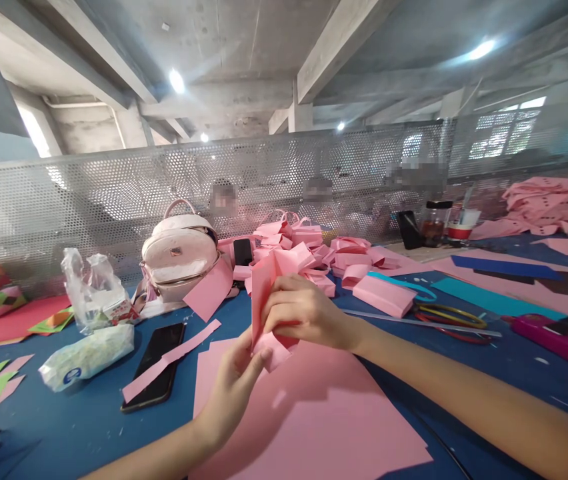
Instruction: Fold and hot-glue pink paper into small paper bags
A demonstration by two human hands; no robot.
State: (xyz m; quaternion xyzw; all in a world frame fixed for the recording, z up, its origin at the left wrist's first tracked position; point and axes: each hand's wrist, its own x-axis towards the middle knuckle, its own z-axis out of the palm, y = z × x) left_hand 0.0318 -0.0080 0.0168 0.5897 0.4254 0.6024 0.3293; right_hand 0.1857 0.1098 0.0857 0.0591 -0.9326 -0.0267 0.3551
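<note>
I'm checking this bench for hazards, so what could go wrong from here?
The folded pink piece might crease or tear, as the left hand and right hand both grip it. The narrow pink strip could be brushed aside: it lies across a phone near the left hand. The pink sheets beneath the hands might shift if bumped.

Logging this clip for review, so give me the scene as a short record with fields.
Left hand: holds folded pink paper near its bottom
Right hand: on the same paper, higher up
Below hands: large pink sheets on a blue table
Left side: phone with a pink strip across it
Behind: pale backpack beside pink paper pieces
</note>
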